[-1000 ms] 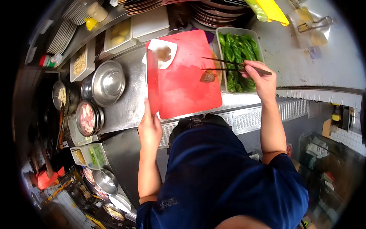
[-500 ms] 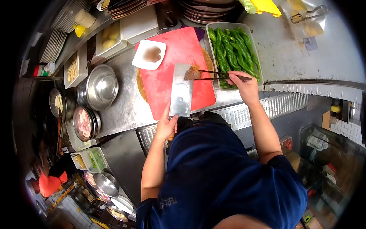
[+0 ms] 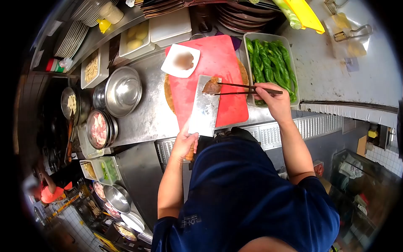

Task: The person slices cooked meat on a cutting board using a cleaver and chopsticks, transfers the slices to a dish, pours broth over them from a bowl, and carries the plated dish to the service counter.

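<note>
Left hand (image 3: pixel 184 145): gripping wood-handled steel cleaver (image 3: pixel 205 110), brown meat piece (image 3: pixel 211 86) on blade.
Right hand (image 3: pixel 275 99): holding dark slender chopsticks (image 3: pixel 247 89), tips at meat.

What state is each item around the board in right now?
Left hand: gripping cleaver
Right hand: holding chopsticks
Cleaver: flat side up, loaded
Chopsticks: tips parted
Brown food piece: on blade
Red board: lying flat
White dish: upright, brown contents blurred
Pepper tub: lidless, well filled
</note>
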Motion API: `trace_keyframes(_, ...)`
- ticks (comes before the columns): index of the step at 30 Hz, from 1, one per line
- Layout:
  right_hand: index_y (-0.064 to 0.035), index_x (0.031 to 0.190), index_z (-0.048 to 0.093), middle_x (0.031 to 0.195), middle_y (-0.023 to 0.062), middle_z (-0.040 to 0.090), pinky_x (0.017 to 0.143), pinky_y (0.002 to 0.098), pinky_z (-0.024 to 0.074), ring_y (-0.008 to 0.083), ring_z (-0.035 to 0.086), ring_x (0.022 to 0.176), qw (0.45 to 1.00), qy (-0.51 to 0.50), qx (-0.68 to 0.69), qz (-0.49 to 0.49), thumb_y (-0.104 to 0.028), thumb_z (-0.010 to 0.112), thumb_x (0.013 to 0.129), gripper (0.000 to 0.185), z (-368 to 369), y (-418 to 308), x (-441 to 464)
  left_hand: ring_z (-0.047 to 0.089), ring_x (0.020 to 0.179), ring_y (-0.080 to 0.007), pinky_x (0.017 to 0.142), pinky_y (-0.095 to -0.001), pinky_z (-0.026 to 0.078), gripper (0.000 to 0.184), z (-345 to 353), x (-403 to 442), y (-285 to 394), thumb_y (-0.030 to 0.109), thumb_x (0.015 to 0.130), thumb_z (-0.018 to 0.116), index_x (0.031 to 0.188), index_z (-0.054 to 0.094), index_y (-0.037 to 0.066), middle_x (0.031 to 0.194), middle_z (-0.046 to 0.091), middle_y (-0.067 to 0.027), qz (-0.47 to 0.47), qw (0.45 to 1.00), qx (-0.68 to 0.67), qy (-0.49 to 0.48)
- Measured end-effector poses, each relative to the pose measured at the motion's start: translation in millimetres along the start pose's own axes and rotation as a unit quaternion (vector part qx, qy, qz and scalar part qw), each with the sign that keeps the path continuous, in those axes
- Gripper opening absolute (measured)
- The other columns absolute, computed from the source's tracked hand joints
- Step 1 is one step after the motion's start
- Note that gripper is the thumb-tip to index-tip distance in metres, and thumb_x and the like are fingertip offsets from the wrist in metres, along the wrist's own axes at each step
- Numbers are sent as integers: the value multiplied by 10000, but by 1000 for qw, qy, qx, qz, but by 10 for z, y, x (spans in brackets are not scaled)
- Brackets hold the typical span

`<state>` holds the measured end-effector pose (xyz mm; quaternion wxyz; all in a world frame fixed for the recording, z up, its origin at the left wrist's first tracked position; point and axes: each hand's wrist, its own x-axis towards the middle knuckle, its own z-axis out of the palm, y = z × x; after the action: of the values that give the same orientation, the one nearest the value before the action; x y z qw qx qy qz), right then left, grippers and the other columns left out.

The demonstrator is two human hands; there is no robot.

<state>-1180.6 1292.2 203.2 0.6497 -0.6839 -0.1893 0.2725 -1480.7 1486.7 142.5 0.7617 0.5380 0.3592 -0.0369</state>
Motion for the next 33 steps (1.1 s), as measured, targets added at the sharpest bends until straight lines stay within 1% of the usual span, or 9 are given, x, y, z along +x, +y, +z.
trace_keyframes(7,57,1139,724,1024,122,751,776,263,599,159,730,854,998,49,31,-36,-62,697,985,197,97,-37,184,509,481,-111,425,-271,469,794,-269,-118,59,-35,988,564,1659,181,146,655,561,-26,-23,995,86,55)
trace_keyframes(10,65,1140,719,1031,123,747,821,271,589,166,727,894,993,55,80,-73,-70,695,991,203,474,-36,377,502,476,-110,425,-272,468,800,-321,-106,75,-40,986,564,1660,170,135,650,557,-22,-17,997,56,45)
trace_keyframes(13,56,1120,731,1033,100,751,830,254,574,134,712,891,996,24,32,-75,-53,716,973,184,887,-5,608,503,478,-110,425,-274,468,805,-328,-110,164,-46,985,560,1662,164,137,669,565,-26,-21,996,73,36)
trace_keyframes(16,44,1096,745,1020,87,754,803,246,566,118,700,880,973,-4,-107,-202,-41,730,958,163,1198,115,792,481,497,-114,466,-291,435,751,-335,-112,158,30,995,560,1653,218,145,632,523,-15,-27,997,56,38)
trace_keyframes(20,40,1088,750,995,80,747,775,244,561,120,691,867,981,-18,-52,-188,-19,724,955,148,1338,17,744,459,503,-115,484,-297,407,722,-368,-106,157,61,1000,551,1649,248,152,606,485,-3,-16,998,46,33)
trace_keyframes(23,29,1068,762,983,74,755,758,248,559,110,696,856,992,5,7,-125,-33,744,932,150,1140,-110,667,504,500,-98,438,-272,475,788,-496,-70,115,-34,989,563,1660,199,161,692,567,-12,-29,999,43,17)
trace_keyframes(25,31,1084,756,1007,76,747,752,242,562,106,698,865,985,37,-22,-168,-24,728,946,152,932,-154,631,502,499,-95,442,-272,474,788,-526,-104,147,-31,990,564,1660,205,172,685,559,-5,-19,994,99,37)
trace_keyframes(27,45,1127,737,1025,91,747,773,245,573,124,709,877,993,56,48,-92,-35,719,962,185,702,-200,512,501,499,-91,445,-271,473,786,-587,-104,95,-28,990,565,1660,210,179,680,553,0,-12,994,104,44)
trace_keyframes(33,51,1176,719,1038,120,757,789,269,604,162,734,853,997,67,-28,-18,-57,687,988,219,220,9,138,490,494,-77,447,-272,465,768,-847,-25,-170,-6,993,573,1656,234,181,675,539,8,-5,998,60,31)
